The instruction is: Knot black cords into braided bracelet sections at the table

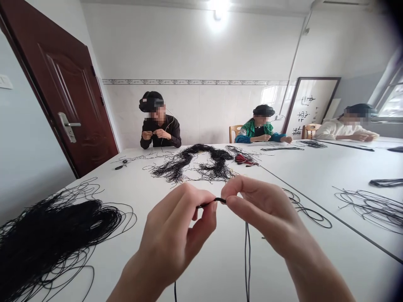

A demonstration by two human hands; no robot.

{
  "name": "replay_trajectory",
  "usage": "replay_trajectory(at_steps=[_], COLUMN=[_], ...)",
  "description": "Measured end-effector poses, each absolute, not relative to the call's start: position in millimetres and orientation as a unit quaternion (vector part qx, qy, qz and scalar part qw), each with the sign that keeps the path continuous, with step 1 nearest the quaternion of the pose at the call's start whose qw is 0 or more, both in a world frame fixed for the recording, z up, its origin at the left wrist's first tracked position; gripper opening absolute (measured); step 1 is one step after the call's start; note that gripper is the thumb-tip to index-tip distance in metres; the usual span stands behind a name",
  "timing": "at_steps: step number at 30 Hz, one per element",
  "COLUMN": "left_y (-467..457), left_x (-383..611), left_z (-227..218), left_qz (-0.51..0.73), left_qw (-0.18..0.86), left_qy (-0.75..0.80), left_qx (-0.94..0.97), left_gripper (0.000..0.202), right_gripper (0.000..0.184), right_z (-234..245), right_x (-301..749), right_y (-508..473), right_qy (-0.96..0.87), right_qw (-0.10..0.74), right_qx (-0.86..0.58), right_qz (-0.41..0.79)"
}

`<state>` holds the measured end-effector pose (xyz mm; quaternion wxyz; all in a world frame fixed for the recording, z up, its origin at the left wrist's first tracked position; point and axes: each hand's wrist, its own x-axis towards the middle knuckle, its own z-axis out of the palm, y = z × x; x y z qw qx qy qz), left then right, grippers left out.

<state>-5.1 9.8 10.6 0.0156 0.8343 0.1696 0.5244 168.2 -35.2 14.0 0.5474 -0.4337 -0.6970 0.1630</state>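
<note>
left of the left hand (171,239), a black cord heap (53,235) blocks passage; ahead, white table (138,188) runs to a tangled cord hank (192,165).

White room: tiled wall (195,117) with patterned border (195,82), dark red wooden door (59,88) at left, ceiling lamp (218,10), framed calligraphy (310,107), bright window (390,98), wooden chair (234,133).
</note>
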Motion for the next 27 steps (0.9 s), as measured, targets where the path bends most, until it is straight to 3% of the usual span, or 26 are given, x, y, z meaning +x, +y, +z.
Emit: replay_trajectory(at_steps=[4,7,13,20,24,27], left_y=[6,4,5,7,11,16], left_x=[1,1,-3,-1,-2,-1], left_z=[17,22,25,22,15,8], left_qz=[0.557,0.534,0.497,0.503,0.502,0.510], left_qw=[0.218,0.337,0.413,0.305,0.113,-0.039], left_qy=[0.237,0.271,0.254,0.246,0.211,0.149], left_qx=[0.766,0.727,0.720,0.771,0.831,0.846], left_gripper=[0.016,0.014,0.013,0.014,0.013,0.016], right_gripper=[0.005,0.022,0.021,0.022,0.019,0.017], right_z=[10,8,13,11,7,5], right_x=[169,167,165,165,164,164], right_y=[-31,-30,-27,-18,-17,-20], right_qy=[-0.723,-0.748,-0.747,-0.723,-0.707,-0.707], right_qw=[0.575,0.565,0.561,0.580,0.577,0.578], right_qx=[-0.383,-0.330,-0.284,-0.287,-0.315,-0.353], right_qz=[0.010,-0.113,-0.216,-0.243,-0.259,-0.202])
